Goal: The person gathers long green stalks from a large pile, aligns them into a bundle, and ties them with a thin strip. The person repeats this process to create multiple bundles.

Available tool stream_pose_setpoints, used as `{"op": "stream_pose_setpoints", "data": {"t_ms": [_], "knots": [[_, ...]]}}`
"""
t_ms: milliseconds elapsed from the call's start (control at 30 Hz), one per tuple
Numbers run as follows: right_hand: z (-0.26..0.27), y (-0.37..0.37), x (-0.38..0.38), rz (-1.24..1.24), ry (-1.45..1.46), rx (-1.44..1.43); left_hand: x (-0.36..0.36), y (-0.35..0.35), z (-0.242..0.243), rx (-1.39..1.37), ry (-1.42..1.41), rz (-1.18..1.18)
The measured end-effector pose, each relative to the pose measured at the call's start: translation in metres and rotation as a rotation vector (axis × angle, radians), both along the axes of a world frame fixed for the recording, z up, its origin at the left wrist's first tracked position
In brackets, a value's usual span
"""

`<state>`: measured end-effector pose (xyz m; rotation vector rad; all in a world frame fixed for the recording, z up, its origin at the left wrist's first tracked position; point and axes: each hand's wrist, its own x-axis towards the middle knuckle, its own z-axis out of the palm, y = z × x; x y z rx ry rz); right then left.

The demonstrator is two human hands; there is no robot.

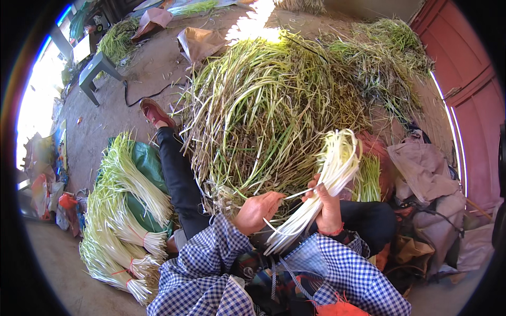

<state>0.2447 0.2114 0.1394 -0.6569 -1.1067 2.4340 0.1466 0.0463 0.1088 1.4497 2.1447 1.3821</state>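
My right hand (327, 205) is closed around a bundle of white-stemmed chives (302, 215), whose pale yellow tops point up and away. On the left, my left hand (261, 211) pinches a single pale stalk (296, 194) that runs across to the bundle. Beyond both hands rises a large heap of loose green and withered stalks (272, 114). Tied bunches of similar chives (138, 237), some with red bands, lie beside my leg at the left, partly on a green plastic sheet (148, 162). More green-yellow stalks (367, 177) stand behind my right hand.
My outstretched leg (180, 170) lies between the bunches and the heap. A grey plastic stool (97, 71) stands at the upper left. Crumpled sacks (425, 170) lie at the right, near a red metal door (462, 59). Another stalk pile (383, 71) is at the upper right.
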Motion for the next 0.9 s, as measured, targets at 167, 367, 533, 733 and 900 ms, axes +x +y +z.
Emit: {"op": "stream_pose_setpoints", "data": {"t_ms": [167, 367, 533, 733, 900], "knots": [[0.001, 0.003, 0.001, -0.084, -0.051, -0.023, -0.016, -0.008, -0.027, -0.147, -0.131, 0.166], [0.007, 0.023, 0.007, -0.254, 0.056, -0.106, -0.105, -0.031, -0.060, -0.423, -0.141, 0.691], [0.006, 0.018, 0.004, -0.208, 0.025, -0.165, -0.153, -0.014, -0.053, -0.314, 0.181, 0.721], [0.012, 0.010, 0.001, -0.180, -0.117, -0.047, -0.173, -0.006, -0.046, -0.509, 0.338, 0.635], [0.007, 0.004, -0.010, -0.091, -0.064, -0.110, -0.143, -0.023, -0.043, -0.265, 0.312, 0.454]]}}
